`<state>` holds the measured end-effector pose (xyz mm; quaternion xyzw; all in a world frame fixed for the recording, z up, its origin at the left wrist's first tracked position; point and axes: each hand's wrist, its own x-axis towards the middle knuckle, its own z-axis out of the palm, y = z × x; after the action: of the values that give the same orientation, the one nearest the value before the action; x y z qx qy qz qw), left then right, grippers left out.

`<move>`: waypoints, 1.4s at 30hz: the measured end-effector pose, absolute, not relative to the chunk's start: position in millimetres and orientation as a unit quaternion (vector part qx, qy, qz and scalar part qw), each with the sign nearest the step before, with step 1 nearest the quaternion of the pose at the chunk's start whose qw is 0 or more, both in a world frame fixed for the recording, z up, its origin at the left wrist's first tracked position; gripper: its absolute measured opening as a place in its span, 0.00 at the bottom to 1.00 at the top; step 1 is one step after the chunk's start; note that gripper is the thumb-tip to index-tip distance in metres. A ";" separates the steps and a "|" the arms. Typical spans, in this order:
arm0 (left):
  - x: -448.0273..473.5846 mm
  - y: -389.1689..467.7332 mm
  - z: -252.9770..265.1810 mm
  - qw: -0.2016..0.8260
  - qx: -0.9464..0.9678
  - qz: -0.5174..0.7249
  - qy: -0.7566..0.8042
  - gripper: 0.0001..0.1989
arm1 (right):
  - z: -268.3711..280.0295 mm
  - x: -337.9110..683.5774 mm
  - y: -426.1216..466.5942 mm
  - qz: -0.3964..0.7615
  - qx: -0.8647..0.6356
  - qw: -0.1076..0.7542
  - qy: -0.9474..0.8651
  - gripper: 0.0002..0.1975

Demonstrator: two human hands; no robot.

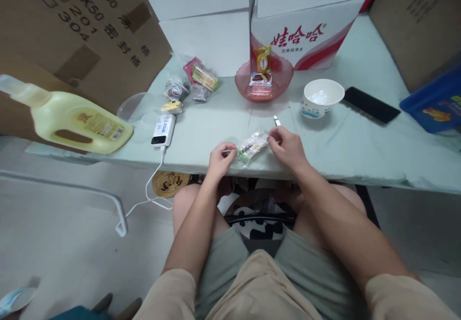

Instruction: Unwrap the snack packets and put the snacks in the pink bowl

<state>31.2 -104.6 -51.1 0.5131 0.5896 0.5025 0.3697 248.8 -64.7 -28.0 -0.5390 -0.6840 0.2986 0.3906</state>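
Note:
Low over the table's front edge is a clear-wrapped snack packet [253,145] with green print at its left end. My left hand [220,159] pinches the packet's left end between thumb and fingers. At its right end, my right hand [290,148] is closed with the fingertips on the wrapper. A small silver-tipped object [276,120] shows just beyond my right knuckles; whether it lies on the table or is in that hand I cannot tell. Behind stands a pink glass bowl [242,86] with several wrapped snacks. To its right is a white paper bowl [317,100].
Several wrapped snacks [203,77] lie at the back left, by a clear round lid [135,106]. A white power bank [163,130] trails a cable over the edge. A yellow detergent bottle [79,118], black phone [370,104], blue container [435,104] and white carton [306,39] surround the area.

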 end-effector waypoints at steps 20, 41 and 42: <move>40.8 -104.1 -47.2 0.412 0.414 0.582 0.565 0.11 | -35.2 241.9 -72.3 0.310 -0.592 0.336 -0.664 0.19; -28.8 -108.4 6.0 0.455 0.209 0.805 0.318 0.12 | -24.3 212.8 -73.3 0.736 -0.398 0.513 -0.191 0.19; -33.5 -107.2 3.4 0.467 0.196 0.799 0.323 0.12 | -23.8 215.3 -73.7 0.724 -0.415 0.516 -0.193 0.18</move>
<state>-33.5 -107.2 3.4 0.1956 0.3227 0.7995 0.4674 215.3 -73.7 -23.8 -0.4151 -0.1926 0.7242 0.5158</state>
